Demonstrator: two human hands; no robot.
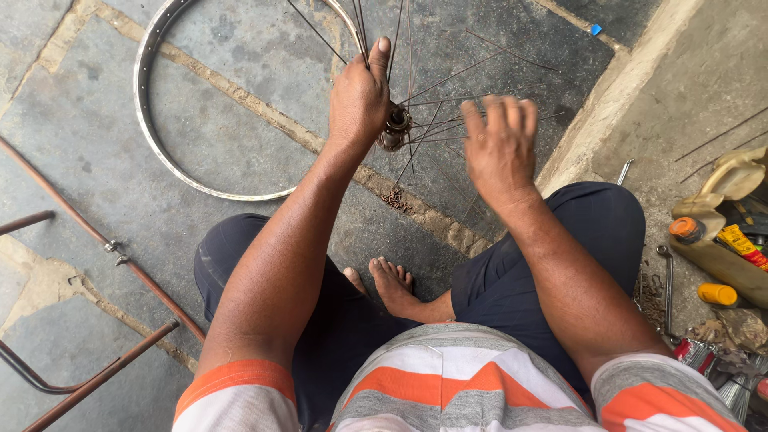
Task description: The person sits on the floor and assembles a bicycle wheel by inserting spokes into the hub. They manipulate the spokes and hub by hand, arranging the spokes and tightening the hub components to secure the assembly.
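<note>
— Striped shirt (448,384) and crossed legs lowest; why sit so?
— Keeps the hub (394,126) within reach. Left hand (358,100) pinches spokes (448,120) above it, steadying the bundle
— Right hand (500,144)?
— Fingers spread, gripping nothing, just beside the spokes. Rim (152,136) lies flat on paving, nearby

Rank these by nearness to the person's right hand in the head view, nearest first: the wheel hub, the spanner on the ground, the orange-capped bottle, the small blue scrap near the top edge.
From the right hand:
1. Wheel hub, just to its left, held by the left hand.
2. Small blue scrap, up and right on the paving.
3. Spanner, lower right by the knee.
4. Orange-capped bottle, far right.
Ranks 2 to 4 are close.
</note>
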